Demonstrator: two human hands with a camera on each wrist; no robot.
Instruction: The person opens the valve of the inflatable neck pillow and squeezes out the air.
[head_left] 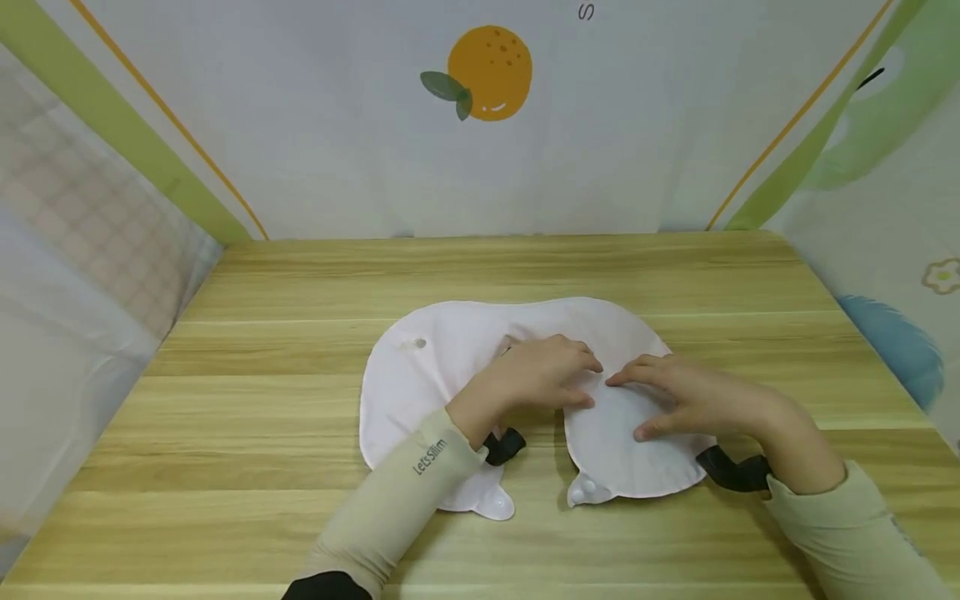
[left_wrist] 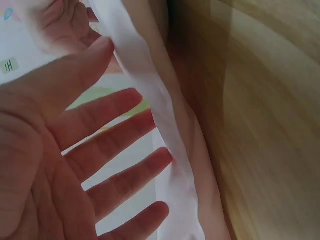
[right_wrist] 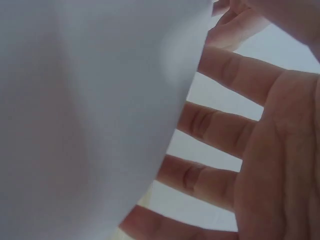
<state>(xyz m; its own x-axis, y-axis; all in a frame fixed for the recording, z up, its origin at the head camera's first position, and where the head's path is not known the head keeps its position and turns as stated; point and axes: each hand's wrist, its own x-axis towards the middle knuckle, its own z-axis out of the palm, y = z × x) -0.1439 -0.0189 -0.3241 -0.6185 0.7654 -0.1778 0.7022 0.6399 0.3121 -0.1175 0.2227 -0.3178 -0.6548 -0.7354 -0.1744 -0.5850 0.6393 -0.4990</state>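
A pale pink, U-shaped cloth bib (head_left: pixel 405 392) lies spread on the table, its opening toward me. Small tabs end both arms: the left tab (head_left: pixel 497 504) lies flat, while the right tab (head_left: pixel 587 490) shows round snaps. My left hand (head_left: pixel 540 371) reaches across the neck opening, fingertips at the right half. On that same half rest the fingertips of my right hand (head_left: pixel 686 396), facing the left hand. Both wrist views show straight, spread fingers (left_wrist: pixel 115 145) with their tips right at the cloth (right_wrist: pixel 110 100). Part of the middle is hidden under my left hand.
The wood-grain table (head_left: pixel 247 400) extends around the bib on all sides. Behind it hangs a white printed curtain (head_left: pixel 337 125) with an orange fruit. More printed cloth (head_left: pixel 892 250) hangs at the right. Black straps (head_left: pixel 735 471) circle my wrists near the beige sleeves (head_left: pixel 405 492).
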